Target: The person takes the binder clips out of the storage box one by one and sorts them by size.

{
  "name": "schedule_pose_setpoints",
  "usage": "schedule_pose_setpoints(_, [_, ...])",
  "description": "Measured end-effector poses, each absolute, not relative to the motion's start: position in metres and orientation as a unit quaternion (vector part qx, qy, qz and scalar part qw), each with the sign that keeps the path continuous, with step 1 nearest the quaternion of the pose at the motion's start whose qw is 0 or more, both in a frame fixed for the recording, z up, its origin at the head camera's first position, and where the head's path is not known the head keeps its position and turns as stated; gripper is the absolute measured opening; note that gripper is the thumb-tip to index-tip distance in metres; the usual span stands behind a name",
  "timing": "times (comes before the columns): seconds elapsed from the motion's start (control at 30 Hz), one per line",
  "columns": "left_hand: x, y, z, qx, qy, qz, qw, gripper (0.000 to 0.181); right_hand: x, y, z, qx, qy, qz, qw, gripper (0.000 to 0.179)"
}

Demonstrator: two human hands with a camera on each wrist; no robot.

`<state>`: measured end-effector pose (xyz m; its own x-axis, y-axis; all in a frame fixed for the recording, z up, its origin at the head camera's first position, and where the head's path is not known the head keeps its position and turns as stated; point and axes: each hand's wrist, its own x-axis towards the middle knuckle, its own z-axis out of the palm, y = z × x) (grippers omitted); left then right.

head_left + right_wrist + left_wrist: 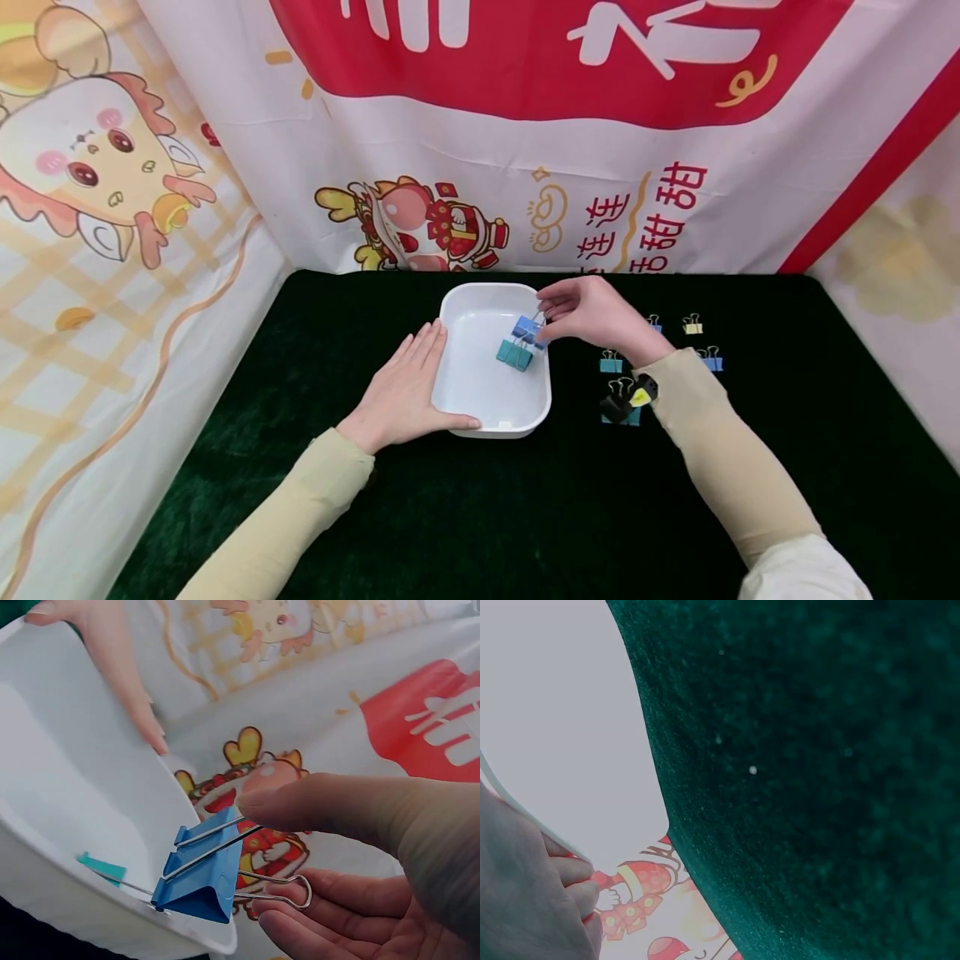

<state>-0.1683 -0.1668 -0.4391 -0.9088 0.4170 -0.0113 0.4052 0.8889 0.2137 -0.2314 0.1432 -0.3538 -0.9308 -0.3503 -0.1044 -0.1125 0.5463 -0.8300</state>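
In the head view, my left hand [405, 392] lies along the left side of a white tray [480, 421], fingers straight against the outside and thumb on the near rim. My right hand [588, 312] is over the tray's right rim and holds a blue binder clip [528, 330]. Seen from the right wrist, the thumb presses one wire handle of the blue clip [202, 881], and the fingers are at the other. A teal binder clip [514, 355] sits just below it, inside the tray's outline. One of its wires reaches the blue clip's edge; the exact contact is unclear.
To the right on the dark green cloth [570, 508] lie a teal clip [611, 362], a blue clip [711, 360], a yellow clip [693, 325] and others, partly hidden by the right wrist. A printed curtain [480, 133] hangs behind the table.
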Motion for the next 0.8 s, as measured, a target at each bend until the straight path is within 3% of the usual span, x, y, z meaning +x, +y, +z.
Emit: schedule_pose_setpoints(0.8, [-0.166,-0.165,-0.438,0.218,0.969,0.113,0.019,0.137,-0.195,0.252,-0.345,-0.051,0.863,-0.498,0.072,0.065])
